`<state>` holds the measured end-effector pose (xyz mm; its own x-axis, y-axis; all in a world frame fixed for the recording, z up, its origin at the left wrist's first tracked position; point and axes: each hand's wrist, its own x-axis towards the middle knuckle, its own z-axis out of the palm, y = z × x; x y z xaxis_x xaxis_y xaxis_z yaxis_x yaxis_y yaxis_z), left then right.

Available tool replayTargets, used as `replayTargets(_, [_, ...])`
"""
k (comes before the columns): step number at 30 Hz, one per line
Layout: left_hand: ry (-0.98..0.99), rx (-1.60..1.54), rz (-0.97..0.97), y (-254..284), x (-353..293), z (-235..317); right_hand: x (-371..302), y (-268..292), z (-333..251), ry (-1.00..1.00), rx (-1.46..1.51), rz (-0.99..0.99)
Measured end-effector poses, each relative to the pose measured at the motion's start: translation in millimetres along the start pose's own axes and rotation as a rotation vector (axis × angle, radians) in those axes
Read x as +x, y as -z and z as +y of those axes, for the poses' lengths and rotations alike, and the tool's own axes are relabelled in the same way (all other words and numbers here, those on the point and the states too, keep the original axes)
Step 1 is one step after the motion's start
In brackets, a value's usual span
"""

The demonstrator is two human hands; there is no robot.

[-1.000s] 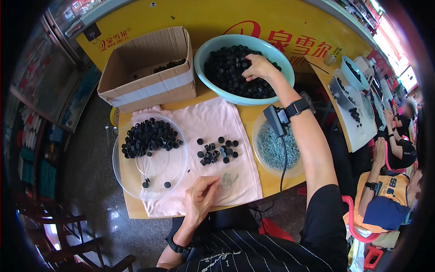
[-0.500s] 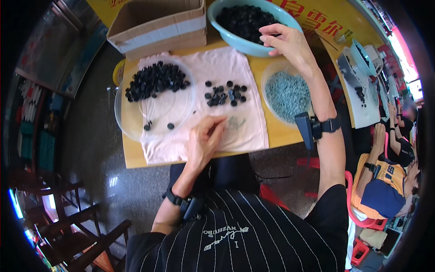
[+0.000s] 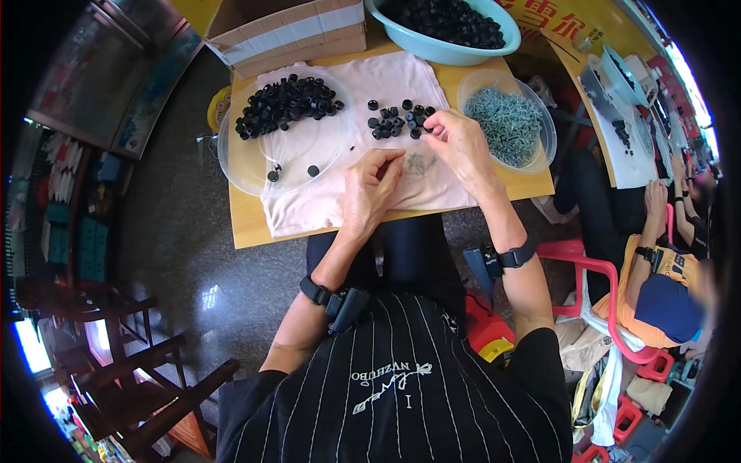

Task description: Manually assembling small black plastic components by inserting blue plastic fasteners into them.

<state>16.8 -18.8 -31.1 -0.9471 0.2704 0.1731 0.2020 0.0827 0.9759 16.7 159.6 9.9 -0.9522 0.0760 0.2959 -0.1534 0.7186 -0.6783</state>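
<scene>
Both hands rest on a pink cloth [image 3: 390, 81] spread over the wooden table [image 3: 245, 224]. The left hand [image 3: 370, 189] is curled, fingertips pinched together; whether it grips anything is unclear. The right hand [image 3: 461, 143] is half closed at the edge of a small cluster of black caps [image 3: 395, 119], at its 10 o'clock. A clear plate of caps [image 3: 287, 104] lies at 10 o'clock, a clear bowl of springs [image 3: 505, 116] at 2 o'clock, a teal basin [image 3: 444, 27] and cardboard box [image 3: 289, 35] at 12.
</scene>
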Motion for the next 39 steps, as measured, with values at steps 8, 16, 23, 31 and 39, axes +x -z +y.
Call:
replayTargets(8, [0.004, 0.015, 0.007, 0.9, 2.0, 1.3, 7.7, -15.0, -11.1, -0.033, -0.234, 0.088])
replayTargets(16, [-0.009, 0.001, -0.004, 0.3, 1.5, -0.3, 19.4, -29.7, -5.1, 0.006, -0.327, 0.096])
replayTargets(23, [-0.036, 0.078, -0.013, 0.9, -0.8, 7.7, 16.4, -24.8, -11.3, 0.006, -0.388, 0.048])
replayTargets(31, [0.009, 0.076, -0.004, 2.8, -1.7, 7.7, -12.4, 6.8, -27.1, -0.086, 0.279, 0.047])
replayTargets(39, [-0.082, 0.268, -0.093, 5.5, 4.6, 28.4, -56.2, 32.5, -28.1, -0.161, 0.263, 0.028])
